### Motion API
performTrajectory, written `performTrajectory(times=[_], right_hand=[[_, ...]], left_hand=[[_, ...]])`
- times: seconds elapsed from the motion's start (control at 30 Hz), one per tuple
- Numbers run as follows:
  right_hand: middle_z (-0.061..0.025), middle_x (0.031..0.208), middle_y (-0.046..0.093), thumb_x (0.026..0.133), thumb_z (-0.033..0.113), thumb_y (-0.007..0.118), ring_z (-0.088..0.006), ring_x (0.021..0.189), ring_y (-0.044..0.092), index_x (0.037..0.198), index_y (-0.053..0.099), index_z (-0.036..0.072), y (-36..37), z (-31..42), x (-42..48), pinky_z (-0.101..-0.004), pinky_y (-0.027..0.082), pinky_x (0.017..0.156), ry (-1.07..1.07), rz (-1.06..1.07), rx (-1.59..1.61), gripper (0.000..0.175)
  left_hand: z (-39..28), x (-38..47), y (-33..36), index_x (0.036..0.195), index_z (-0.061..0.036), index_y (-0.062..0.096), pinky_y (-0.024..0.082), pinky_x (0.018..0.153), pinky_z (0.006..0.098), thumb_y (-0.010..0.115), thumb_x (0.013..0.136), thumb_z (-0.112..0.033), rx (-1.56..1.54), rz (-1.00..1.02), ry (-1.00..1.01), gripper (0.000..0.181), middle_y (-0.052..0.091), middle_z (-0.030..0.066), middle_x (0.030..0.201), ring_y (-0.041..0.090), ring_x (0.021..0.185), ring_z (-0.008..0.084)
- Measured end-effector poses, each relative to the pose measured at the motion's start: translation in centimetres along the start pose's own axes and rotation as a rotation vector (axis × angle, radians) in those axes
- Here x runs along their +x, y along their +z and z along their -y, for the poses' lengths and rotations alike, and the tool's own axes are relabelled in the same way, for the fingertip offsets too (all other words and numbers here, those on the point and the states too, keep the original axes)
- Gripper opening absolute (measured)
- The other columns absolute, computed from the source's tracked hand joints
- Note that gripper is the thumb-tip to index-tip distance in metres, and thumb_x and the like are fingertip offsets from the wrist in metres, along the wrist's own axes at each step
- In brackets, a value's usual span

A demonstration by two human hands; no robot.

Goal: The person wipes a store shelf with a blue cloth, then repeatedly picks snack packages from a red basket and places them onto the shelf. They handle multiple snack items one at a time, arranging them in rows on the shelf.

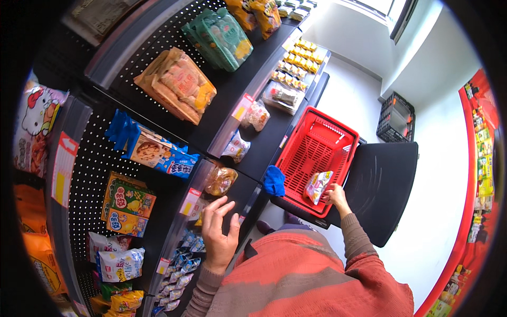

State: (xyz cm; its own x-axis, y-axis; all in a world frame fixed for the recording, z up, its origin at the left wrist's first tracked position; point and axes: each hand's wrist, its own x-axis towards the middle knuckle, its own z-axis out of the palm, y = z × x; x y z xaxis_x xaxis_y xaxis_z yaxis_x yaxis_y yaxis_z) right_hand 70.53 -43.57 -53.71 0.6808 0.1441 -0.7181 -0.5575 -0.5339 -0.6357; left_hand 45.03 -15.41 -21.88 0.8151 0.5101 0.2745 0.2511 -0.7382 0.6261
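Observation:
A red plastic shopping basket point(295, 152) stands in front of me, with a blue cloth point(274, 181) over its left edge. Inside it, near the basket's right wall, lies a small white, pink and yellow snack bag point(318, 186). My right hand point(335, 197) is at that wall, its fingers beside the bag; whether they grip the bag or the rim cannot be told. My left hand point(220, 230) is raised before the shelves, fingers apart, holding nothing. Near its fingertips sits a bread roll in clear wrapping point(221, 180) on a low shelf.
Black shelves at left carry blue cookie packs point(160, 152), small snack boxes point(128, 208), an orange bag point(184, 85) and green bags point(225, 39). A black chair-like panel point(382, 186) adjoins the basket. A black crate point(396, 117) stands by the wall. Red shelving point(467, 158) curves along the right.

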Motion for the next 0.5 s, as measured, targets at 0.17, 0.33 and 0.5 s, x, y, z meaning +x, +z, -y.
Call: performTrajectory(times=[0.17, 0.33, 0.5], right_hand=[[-0.0218, 0.088, 0.074, 0.095, 0.016, 0.070, -0.0353, 0.063, 0.075, 0.120, 0.059, -0.012, 3.2, -2.7, 0.1, -0.0474, 0.063, 0.052, 0.059, -0.012, -0.230, 0.039], [-0.0210, 0.084, 0.076, 0.086, 0.031, 0.079, -0.0340, 0.077, 0.077, 0.097, 0.074, -0.005, 5.9, -3.2, 0.7, -0.0447, 0.060, 0.065, -0.008, -0.168, -0.564, 0.038], [-0.0240, 0.112, 0.073, 0.087, 0.031, 0.071, -0.0412, 0.109, 0.069, 0.113, 0.071, 0.005, 6.8, -3.2, 1.6, -0.0498, 0.054, 0.091, -0.042, -0.233, -0.556, 0.038]], left_hand=[[0.6, -0.8, 1.7, 0.116, -0.0001, 0.069, 0.052, 0.096, 0.0394, 0.068, 0.092, -0.003, -0.170, 0.099, -0.155, 0.024, 0.063, 0.0159, 0.125, 0.061, 0.114, 0.0306], [0.9, -1.4, 1.8, 0.115, 0.0001, 0.069, 0.054, 0.089, 0.0356, 0.068, 0.093, -0.003, -0.158, 0.131, -0.200, 0.023, 0.063, 0.0151, 0.124, 0.062, 0.112, 0.0285], [0.8, -2.2, 1.8, 0.114, -0.0001, 0.070, 0.056, 0.087, 0.0330, 0.068, 0.094, -0.004, -0.224, 0.134, -0.315, 0.021, 0.064, 0.0138, 0.123, 0.064, 0.110, 0.0253]])
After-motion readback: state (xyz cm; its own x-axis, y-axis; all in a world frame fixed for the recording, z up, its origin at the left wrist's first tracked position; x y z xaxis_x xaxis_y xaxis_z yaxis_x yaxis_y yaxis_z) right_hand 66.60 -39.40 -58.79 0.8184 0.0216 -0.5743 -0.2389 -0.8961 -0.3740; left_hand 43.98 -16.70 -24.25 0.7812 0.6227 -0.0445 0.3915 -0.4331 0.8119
